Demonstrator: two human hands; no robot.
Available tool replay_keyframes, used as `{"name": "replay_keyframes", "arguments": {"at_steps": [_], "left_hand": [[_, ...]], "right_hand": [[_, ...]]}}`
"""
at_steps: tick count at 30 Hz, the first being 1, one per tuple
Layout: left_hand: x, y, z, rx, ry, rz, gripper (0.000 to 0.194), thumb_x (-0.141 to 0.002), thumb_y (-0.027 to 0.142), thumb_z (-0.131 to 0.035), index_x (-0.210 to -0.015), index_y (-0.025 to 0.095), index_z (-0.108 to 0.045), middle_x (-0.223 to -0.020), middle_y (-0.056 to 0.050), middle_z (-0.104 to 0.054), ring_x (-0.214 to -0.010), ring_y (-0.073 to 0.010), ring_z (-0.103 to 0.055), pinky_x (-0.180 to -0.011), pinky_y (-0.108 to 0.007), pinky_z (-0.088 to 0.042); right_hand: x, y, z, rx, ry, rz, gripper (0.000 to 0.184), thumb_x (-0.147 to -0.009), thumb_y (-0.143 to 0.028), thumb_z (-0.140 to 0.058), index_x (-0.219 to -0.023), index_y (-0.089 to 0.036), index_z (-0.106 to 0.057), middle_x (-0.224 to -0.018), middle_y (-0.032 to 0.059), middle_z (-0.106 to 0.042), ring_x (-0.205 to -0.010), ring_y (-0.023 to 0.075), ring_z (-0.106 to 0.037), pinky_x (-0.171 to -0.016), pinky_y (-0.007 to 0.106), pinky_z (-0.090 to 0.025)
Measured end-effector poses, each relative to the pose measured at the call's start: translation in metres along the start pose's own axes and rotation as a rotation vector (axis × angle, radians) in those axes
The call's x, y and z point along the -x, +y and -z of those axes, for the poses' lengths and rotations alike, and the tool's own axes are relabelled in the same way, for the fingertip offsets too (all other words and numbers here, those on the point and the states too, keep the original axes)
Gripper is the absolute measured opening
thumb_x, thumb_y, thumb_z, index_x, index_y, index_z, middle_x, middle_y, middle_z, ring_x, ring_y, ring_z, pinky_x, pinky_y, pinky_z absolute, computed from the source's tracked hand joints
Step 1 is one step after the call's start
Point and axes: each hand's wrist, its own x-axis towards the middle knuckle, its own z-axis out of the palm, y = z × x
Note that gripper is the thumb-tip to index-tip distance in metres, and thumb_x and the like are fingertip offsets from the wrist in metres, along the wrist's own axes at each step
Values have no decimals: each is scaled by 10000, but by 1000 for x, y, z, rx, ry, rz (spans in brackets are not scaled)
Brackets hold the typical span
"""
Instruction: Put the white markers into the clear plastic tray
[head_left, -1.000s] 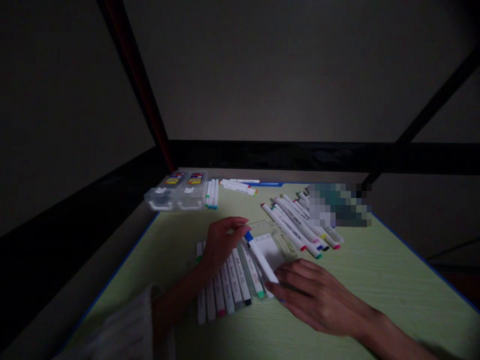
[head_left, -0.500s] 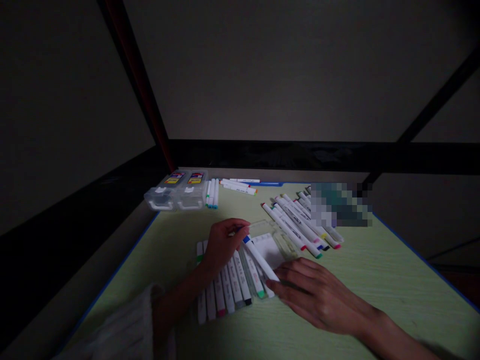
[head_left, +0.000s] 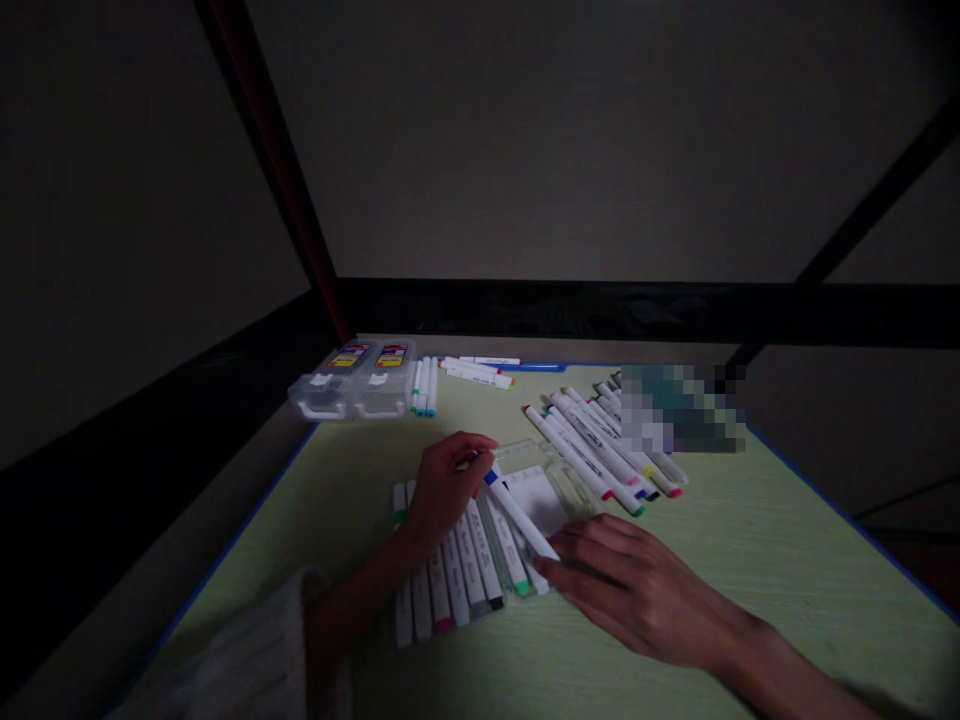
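A white marker with a blue cap (head_left: 517,515) lies slanted across a clear plastic case (head_left: 551,485) on the green table (head_left: 750,540). My left hand (head_left: 442,485) curls its fingers round the marker's blue end. My right hand (head_left: 626,585) pinches the marker's near end, fingers lying low over the table. Under and beside my left hand lies a row of several white markers (head_left: 457,575) with coloured tips.
A fan of several markers (head_left: 600,450) lies to the right of the case, next to a blurred patch. Two clear boxes (head_left: 356,385) and a few more markers (head_left: 424,385) sit at the table's far left edge. Dark rails frame the table.
The blue-capped marker and both hands have shifted slightly left and toward me; the grip on the marker is the same.
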Motion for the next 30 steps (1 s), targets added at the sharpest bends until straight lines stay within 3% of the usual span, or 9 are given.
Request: {"name": "replay_keyframes", "arguments": {"at_steps": [30], "left_hand": [[1, 2, 0, 15, -20, -7, 130, -609, 222, -605, -691, 124, -578, -555, 45, -524, -390, -29, -400, -385, -155, -316]], "right_hand": [[1, 0, -2, -30, -16, -9, 243, -890, -174, -397, -1053, -143, -574, -805, 66, -625, -771, 158, -539, -664, 299, -429]]}}
